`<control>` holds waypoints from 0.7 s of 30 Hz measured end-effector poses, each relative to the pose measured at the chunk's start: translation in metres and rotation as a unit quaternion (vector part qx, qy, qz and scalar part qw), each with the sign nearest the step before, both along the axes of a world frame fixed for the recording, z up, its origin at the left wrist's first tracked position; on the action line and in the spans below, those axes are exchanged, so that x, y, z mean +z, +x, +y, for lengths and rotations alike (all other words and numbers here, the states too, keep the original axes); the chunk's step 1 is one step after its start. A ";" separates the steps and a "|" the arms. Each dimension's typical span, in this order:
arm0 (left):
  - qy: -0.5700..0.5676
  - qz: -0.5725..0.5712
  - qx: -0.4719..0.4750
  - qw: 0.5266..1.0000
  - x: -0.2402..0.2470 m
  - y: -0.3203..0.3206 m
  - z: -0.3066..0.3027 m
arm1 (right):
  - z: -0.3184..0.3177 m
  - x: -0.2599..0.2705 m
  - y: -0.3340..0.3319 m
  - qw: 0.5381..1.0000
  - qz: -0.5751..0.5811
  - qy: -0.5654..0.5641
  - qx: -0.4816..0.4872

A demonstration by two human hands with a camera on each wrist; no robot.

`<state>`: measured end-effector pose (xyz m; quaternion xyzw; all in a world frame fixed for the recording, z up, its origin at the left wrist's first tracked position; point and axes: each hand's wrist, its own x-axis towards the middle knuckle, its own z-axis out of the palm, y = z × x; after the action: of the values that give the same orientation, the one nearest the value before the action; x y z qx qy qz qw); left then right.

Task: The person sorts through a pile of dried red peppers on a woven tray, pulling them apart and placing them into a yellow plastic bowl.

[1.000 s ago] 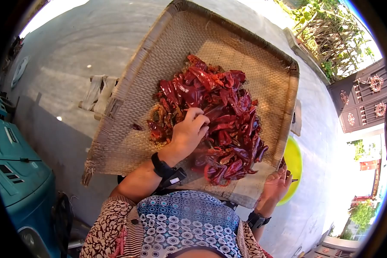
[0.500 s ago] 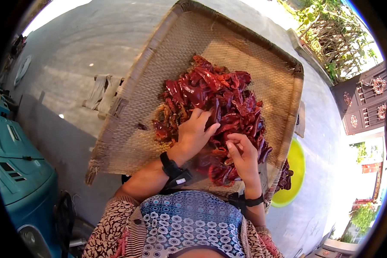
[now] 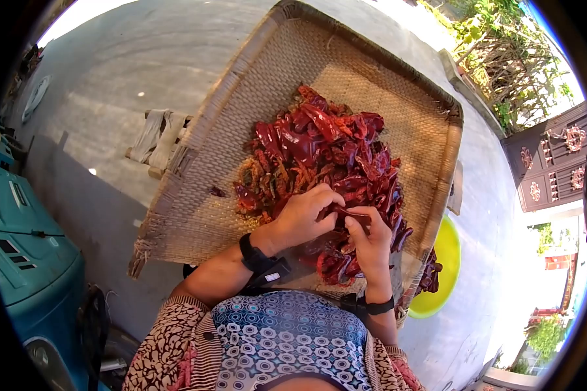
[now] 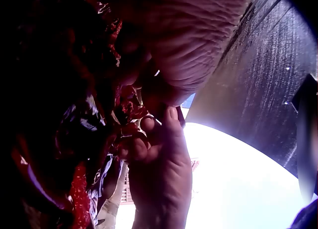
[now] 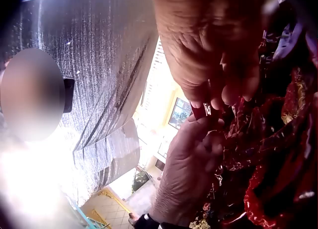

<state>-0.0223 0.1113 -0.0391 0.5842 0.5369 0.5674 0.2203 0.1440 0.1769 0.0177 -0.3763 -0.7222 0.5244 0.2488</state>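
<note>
A heap of dark red, wrinkled dried chili peppers (image 3: 365,156) lies on a woven tray (image 3: 411,98) in the head view. Over its near side, my left hand (image 3: 300,218) and right hand (image 3: 372,246) meet. Together they pinch one red chili pepper (image 5: 198,111), thumbs and fingertips close to each other. In the right wrist view the right hand (image 5: 211,45) comes from above and the left hand (image 5: 186,164) from below. The fingers hide much of the held chili. Yellowish-brown stalks and seed cores (image 3: 251,179) lie at the heap's left side.
A yellow-green basin (image 3: 451,257) stands on the floor at the right, with dark red chilies (image 3: 430,274) beside the tray's edge there. A low stool (image 3: 156,140) is left of the tray. A teal vehicle (image 3: 32,254) stands at far left.
My right hand has come from the tray's right edge by the basin to the middle. The left hand has drawn a chili from the heap toward the right hand, and both now grip it.
</note>
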 end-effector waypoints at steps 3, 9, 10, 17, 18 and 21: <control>0.010 -0.034 -0.074 0.997 -0.003 -0.003 0.002 | 0.001 -0.002 0.011 0.991 0.039 -0.127 -0.002; 0.017 0.101 0.179 0.979 0.008 -0.015 -0.002 | 0.018 -0.016 0.070 0.950 0.227 -0.179 -0.115; 0.008 0.104 0.211 0.972 0.006 -0.022 0.000 | 0.021 -0.013 0.084 0.929 0.271 -0.201 -0.155; -0.098 0.162 0.241 0.952 -0.008 -0.044 0.009 | 0.042 -0.032 0.173 0.725 0.561 -0.324 -0.234; -0.081 0.185 0.231 0.952 -0.006 -0.045 0.009 | 0.040 -0.031 0.167 0.726 0.559 -0.331 -0.224; -0.178 0.165 0.269 0.932 0.004 -0.041 0.006 | 0.035 -0.033 0.143 0.799 0.489 -0.292 -0.192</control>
<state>-0.0630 0.1173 -0.0349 0.4543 0.7950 0.3962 0.0680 0.2865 0.2114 -0.0151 -0.2558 -0.2300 0.7659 0.5432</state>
